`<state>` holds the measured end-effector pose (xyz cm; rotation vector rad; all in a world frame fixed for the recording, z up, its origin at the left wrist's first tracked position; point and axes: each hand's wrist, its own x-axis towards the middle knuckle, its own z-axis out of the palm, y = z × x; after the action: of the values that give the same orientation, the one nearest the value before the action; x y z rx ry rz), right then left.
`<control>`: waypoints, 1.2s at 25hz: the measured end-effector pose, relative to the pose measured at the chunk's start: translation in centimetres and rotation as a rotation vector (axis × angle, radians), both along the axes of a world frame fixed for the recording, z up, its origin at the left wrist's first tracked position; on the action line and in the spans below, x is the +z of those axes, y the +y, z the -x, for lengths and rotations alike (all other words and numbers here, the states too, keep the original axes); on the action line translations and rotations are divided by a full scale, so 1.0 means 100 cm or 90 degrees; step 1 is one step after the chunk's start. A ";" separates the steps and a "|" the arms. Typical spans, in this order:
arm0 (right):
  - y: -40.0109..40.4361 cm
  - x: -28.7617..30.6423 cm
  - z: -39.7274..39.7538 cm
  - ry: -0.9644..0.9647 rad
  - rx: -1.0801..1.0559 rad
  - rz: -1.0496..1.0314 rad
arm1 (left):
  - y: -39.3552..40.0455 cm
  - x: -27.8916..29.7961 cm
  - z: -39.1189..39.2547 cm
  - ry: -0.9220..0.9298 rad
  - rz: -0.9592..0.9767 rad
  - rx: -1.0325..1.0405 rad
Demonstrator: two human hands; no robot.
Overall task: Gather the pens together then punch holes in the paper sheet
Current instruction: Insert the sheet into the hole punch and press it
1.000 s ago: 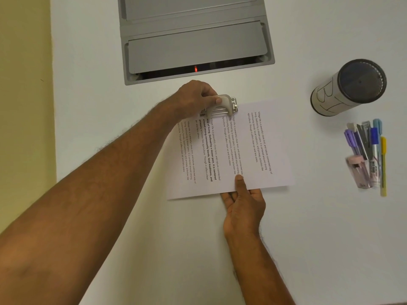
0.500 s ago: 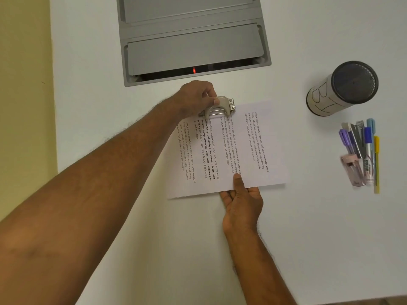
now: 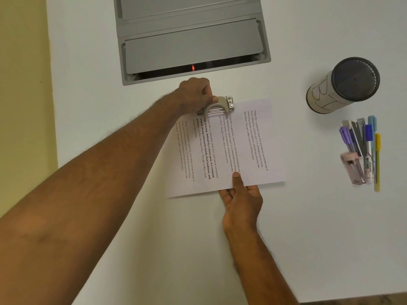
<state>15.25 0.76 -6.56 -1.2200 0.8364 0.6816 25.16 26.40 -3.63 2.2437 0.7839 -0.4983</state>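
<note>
Desk: white table [image 3: 308, 238], pens [image 3: 361, 148] already grouped.
Change: I see none; left hand [image 3: 195, 94] still clamps hole punch [image 3: 219, 105], right hand [image 3: 241, 199] pinches paper sheet [image 3: 253, 137].

White worktop [image 3: 308, 238] bears a grey recessed hatch [image 3: 191, 38] at its far edge, a red light [image 3: 193, 67] in its slot. A cylindrical holder [image 3: 343, 84], marked "BT", lies tipped at right.

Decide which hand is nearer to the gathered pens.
Right. The right hand holds the paper's near edge, left of the pens; the left hand grips the hole punch farther left.
</note>
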 end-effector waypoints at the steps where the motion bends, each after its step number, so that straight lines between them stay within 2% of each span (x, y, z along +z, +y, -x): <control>1: 0.000 0.000 0.000 0.002 0.002 0.001 | 0.001 0.000 0.000 0.001 0.003 0.003; 17: 0.000 0.005 0.001 -0.007 -0.021 -0.053 | -0.007 -0.009 0.022 -0.094 0.004 0.055; 30: -0.018 0.011 0.023 0.012 -0.033 -0.052 | -0.002 -0.016 0.026 -0.134 0.060 0.090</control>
<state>12.93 -1.08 -5.45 -1.1166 0.8443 0.6801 22.56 26.15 -5.26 2.0953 0.7863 -0.2222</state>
